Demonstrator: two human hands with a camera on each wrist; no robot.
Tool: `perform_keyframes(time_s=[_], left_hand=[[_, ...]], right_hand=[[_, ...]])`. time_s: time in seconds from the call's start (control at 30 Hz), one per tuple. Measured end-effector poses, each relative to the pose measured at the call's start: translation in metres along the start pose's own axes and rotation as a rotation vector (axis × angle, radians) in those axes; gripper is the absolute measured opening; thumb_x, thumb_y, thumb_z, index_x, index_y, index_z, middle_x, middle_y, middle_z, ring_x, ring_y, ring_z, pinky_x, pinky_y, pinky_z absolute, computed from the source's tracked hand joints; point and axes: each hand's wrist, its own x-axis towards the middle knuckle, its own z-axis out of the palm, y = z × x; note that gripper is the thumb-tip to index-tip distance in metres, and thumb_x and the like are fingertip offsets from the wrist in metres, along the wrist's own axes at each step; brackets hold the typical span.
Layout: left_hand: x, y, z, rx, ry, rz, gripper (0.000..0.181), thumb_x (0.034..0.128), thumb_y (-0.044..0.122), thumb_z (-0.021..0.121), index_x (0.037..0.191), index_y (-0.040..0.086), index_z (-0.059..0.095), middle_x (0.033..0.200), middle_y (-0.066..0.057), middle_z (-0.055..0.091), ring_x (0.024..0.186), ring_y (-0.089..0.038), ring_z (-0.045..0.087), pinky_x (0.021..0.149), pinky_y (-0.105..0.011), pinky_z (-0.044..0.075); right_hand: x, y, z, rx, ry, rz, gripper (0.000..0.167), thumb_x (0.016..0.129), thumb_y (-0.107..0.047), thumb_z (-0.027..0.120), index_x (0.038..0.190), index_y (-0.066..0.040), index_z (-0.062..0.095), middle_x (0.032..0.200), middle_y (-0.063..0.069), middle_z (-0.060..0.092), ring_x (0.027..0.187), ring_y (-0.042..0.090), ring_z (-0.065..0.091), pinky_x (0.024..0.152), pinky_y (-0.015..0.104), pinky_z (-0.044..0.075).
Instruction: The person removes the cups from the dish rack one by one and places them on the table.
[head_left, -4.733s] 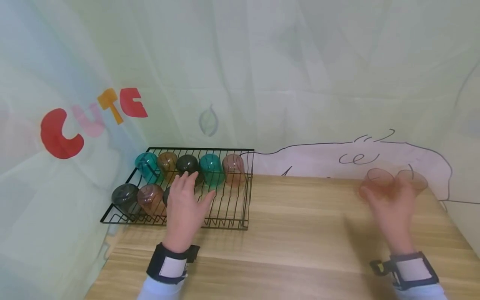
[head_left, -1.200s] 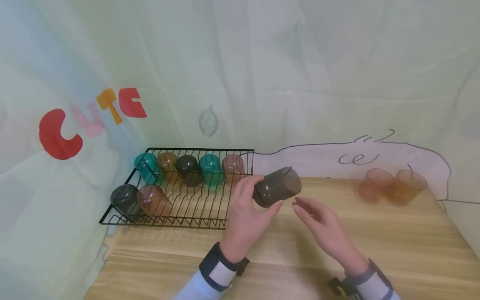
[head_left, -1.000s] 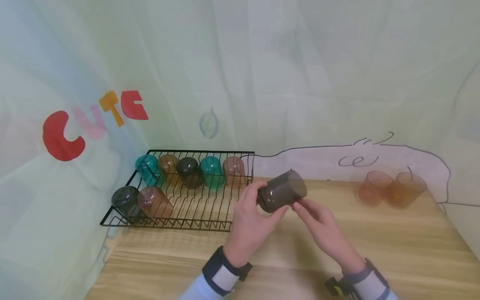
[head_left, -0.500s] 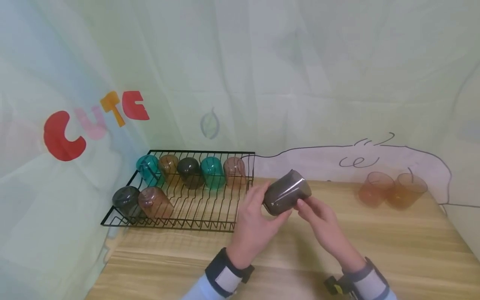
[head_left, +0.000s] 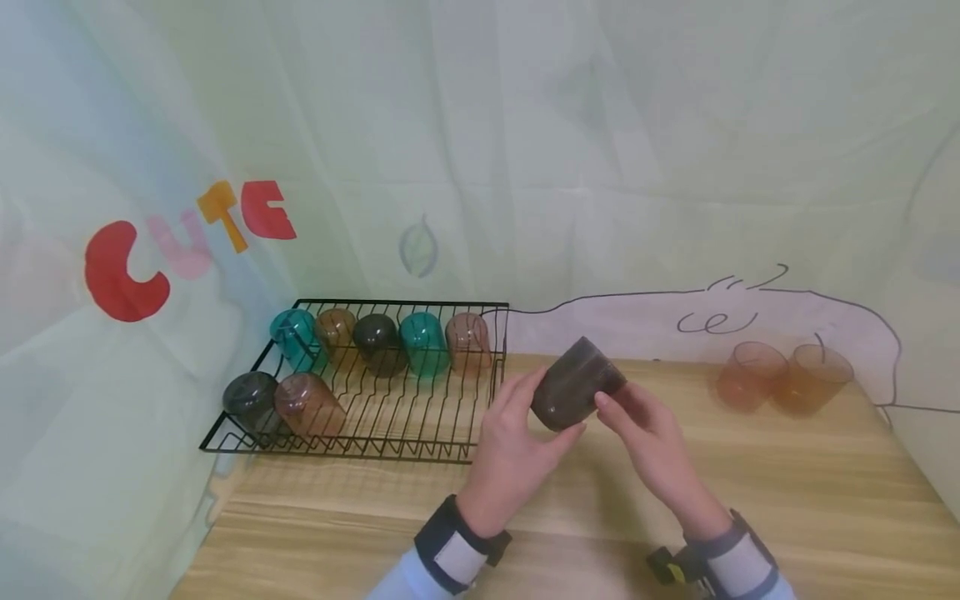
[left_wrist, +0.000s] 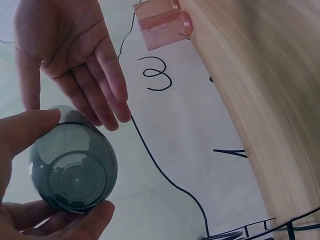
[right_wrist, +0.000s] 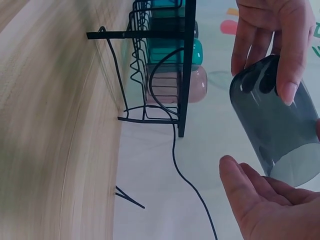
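A dark grey see-through glass [head_left: 573, 387] is held tilted above the table, its base toward my left hand. My left hand [head_left: 510, 450] grips it near the base, thumb on one side and fingers on the other. In the left wrist view, the round base of the glass [left_wrist: 75, 172] faces the camera. My right hand [head_left: 660, 454] is at the rim end, its thumb tip against the near side. Seen from the left wrist, the right hand's fingers [left_wrist: 107, 75] are extended beyond the glass. The right wrist view shows the rim of the glass [right_wrist: 295, 167] beside the right palm.
A black wire rack [head_left: 405, 454] stands at the left, holding several upside-down glasses, among them a teal glass [head_left: 424, 346] and a pinkish glass [head_left: 307, 404]. At the back right stand a reddish glass [head_left: 752, 375] and an amber glass [head_left: 813, 379], upright on the wooden table [head_left: 750, 475].
The grey glass left the rack's front row in my left hand. My right hand came over from the two glasses at the right to its rim. The glass has since turned, hiding its opening.
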Motion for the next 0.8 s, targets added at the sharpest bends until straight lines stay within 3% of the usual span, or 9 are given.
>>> perform_keyframes(time_s=[0.17, 0.4, 0.63, 0.8], left_hand=[[0.000, 0.000, 0.002, -0.010, -0.014, -0.002, 0.077, 0.0716, 0.034, 0.080, 0.138, 0.020, 0.043, 0.124, 0.004, 0.054, 0.110, -0.007, 0.056, 0.093, -0.022, 0.049], [0.002, -0.002, 0.007, 0.002, -0.013, -0.006, 0.075, 0.0707, 0.033, 0.080, 0.136, 0.023, 0.045, 0.123, 0.004, 0.053, 0.110, -0.010, 0.056, 0.093, -0.027, 0.050], [0.001, -0.004, 0.011, 0.003, -0.020, -0.029, 0.076, 0.0704, 0.032, 0.080, 0.136, 0.023, 0.043, 0.123, 0.004, 0.053, 0.109, -0.008, 0.055, 0.092, -0.024, 0.050], [0.002, -0.005, 0.013, 0.010, -0.031, -0.045, 0.078, 0.0710, 0.034, 0.080, 0.138, 0.024, 0.041, 0.123, 0.004, 0.052, 0.109, -0.008, 0.054, 0.092, -0.025, 0.050]], right_hand=[[0.000, -0.005, 0.001, -0.021, 0.044, 0.010, 0.045, 0.089, -0.040, 0.060, 0.127, -0.014, 0.055, 0.121, 0.003, 0.063, 0.111, 0.014, 0.059, 0.091, 0.024, 0.050], [0.003, -0.007, 0.003, 0.000, 0.058, -0.005, 0.051, 0.086, -0.037, 0.066, 0.129, -0.014, 0.052, 0.124, 0.004, 0.061, 0.111, 0.018, 0.059, 0.095, 0.039, 0.050], [0.004, -0.008, 0.008, 0.069, 0.054, -0.067, 0.057, 0.081, -0.032, 0.072, 0.130, -0.015, 0.051, 0.126, 0.005, 0.059, 0.113, 0.019, 0.059, 0.092, 0.026, 0.051], [0.006, -0.011, 0.010, 0.072, 0.074, -0.081, 0.059, 0.078, -0.032, 0.075, 0.129, -0.015, 0.051, 0.125, 0.005, 0.059, 0.111, 0.020, 0.060, 0.090, 0.025, 0.052]])
